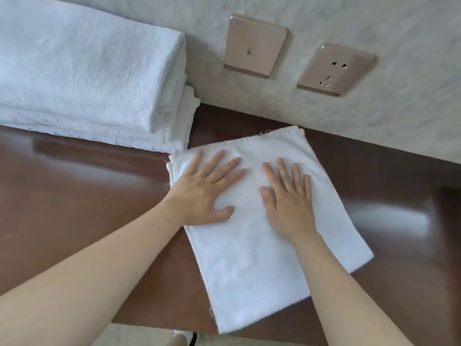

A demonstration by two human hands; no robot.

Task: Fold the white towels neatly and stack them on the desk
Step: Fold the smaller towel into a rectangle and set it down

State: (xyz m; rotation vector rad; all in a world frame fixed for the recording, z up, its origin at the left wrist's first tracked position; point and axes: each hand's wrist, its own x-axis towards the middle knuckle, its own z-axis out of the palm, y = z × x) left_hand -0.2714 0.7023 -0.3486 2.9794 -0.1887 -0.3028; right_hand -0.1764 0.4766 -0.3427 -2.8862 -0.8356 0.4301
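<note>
The stack of folded towels [82, 78] ran off the left and top edges, so its full length and the number of towels in it could not be told; its lower layers were mostly covered by the thick one on top. Both hands, the left hand [202, 188] and the right hand [289, 198], lay flat on the small towel [252, 270] and hid the cloth beneath their palms. How many layers that towel had could not be counted from its edges. Both forearms were cut off by the bottom edge. The desk [82, 196] ran out of the picture left and right. At the bottom edge a dark-and-white shape [185, 338] was too cropped to identify.
</note>
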